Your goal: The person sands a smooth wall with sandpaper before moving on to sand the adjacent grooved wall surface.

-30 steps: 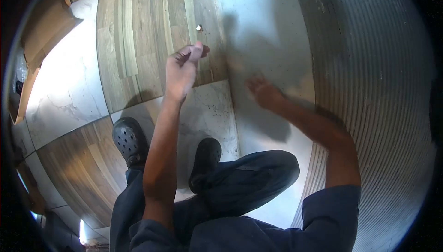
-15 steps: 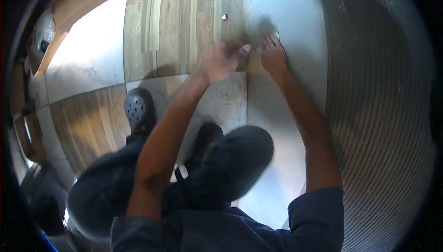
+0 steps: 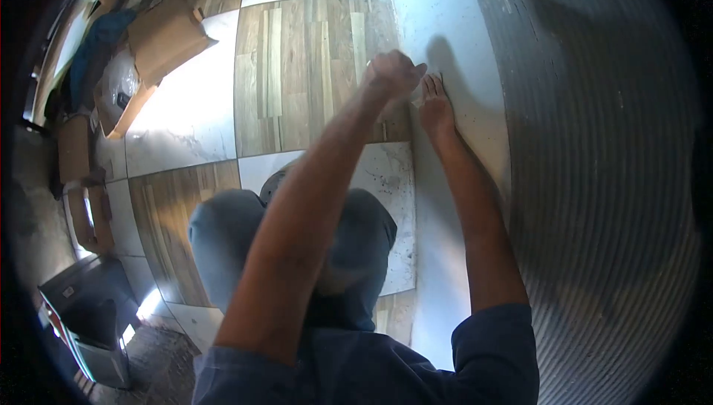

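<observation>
My left hand is closed, thumb against the curled fingers, above the edge where the wood-look tile meets a pale smooth strip. Slight blur hides whatever may be in its grip. A tiny white bit shows at the knuckles. Close beside it, my right hand lies on the pale strip with its fingers stretched out, palm hidden. Nothing is visible in this hand.
A ridged grey surface borders the strip on the right. To the left lie marbled white tiles, an open cardboard box holding clear plastic, and a dark bin-like object. My bent knees are below my arms.
The view has shifted, showing more floor at the top and left. My left hand has gone from partly open to closed, nearer the strip. The right stays against the strip.
</observation>
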### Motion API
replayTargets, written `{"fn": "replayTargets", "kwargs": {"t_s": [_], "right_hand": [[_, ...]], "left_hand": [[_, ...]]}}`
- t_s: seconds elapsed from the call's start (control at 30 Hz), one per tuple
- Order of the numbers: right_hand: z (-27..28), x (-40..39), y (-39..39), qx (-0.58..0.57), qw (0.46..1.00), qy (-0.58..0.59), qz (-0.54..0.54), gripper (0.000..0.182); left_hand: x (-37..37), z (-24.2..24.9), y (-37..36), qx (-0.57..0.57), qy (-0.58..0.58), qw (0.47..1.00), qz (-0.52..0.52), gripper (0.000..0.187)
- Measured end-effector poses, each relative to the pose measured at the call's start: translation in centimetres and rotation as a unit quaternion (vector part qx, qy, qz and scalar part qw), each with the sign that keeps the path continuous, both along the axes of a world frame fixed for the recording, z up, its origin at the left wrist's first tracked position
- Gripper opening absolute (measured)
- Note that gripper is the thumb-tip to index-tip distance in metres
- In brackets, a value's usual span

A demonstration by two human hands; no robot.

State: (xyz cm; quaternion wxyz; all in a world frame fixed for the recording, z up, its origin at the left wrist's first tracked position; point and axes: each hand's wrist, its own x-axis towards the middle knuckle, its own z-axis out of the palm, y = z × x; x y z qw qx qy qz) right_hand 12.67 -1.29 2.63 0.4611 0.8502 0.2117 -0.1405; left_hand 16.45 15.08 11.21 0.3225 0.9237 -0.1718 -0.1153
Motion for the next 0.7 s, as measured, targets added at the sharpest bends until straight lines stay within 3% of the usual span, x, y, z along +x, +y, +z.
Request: {"fn": "replayTargets", "kwargs": {"t_s": [0.07, 0.3, 0.37, 0.4, 0.47, 0.53, 0.6, 0.63, 0.7], "right_hand": [[-1.5, 0.0, -0.6, 0.048, 0.998, -0.033, 0.01, 0.052], [-5.5, -6.4, -2.7, 0.264, 0.958, -0.11, -0.026, 0.059], [-2.4, -10.2, -2.3, 0.094, 0.993, 0.057, -0.047, 0.053], [-1.3, -11.5, -2.5, 0.038, 0.991, 0.114, -0.059, 0.052], [-1.7, -12.1, -4.9, 0.275, 0.957, 0.042, -0.077, 0.05], [3.0, -6.4, -3.3, 0.515, 0.831, -0.074, -0.198, 0.051], [11.4, -0.7, -0.1, 0.269, 0.934, -0.23, 0.042, 0.047], [10.2, -2.1, -0.6, 0.259, 0.938, -0.228, 0.028, 0.047], [5.2, -5.4, -0.5, 0.379, 0.893, -0.219, -0.109, 0.049]], "left_hand": [[-2.2, -2.4, -2.0, -0.168, 0.093, 0.971, 0.141, 0.045], [-5.3, -6.2, -5.4, -0.347, 0.117, 0.908, 0.203, 0.043], [-5.1, -5.5, -5.4, -0.431, 0.119, 0.842, 0.302, 0.043], [-4.8, -5.1, -5.6, -0.435, 0.125, 0.845, 0.285, 0.043], [-4.3, -4.4, -5.8, -0.475, 0.188, 0.759, 0.403, 0.048], [-4.2, -3.7, -6.1, -0.435, 0.156, 0.782, 0.419, 0.05], [-4.9, -3.8, -6.9, -0.397, 0.133, 0.795, 0.439, 0.052], [-5.4, -3.9, -7.2, -0.421, 0.155, 0.775, 0.445, 0.053], [-5.7, -3.9, -6.8, -0.444, 0.177, 0.763, 0.434, 0.053]]}}
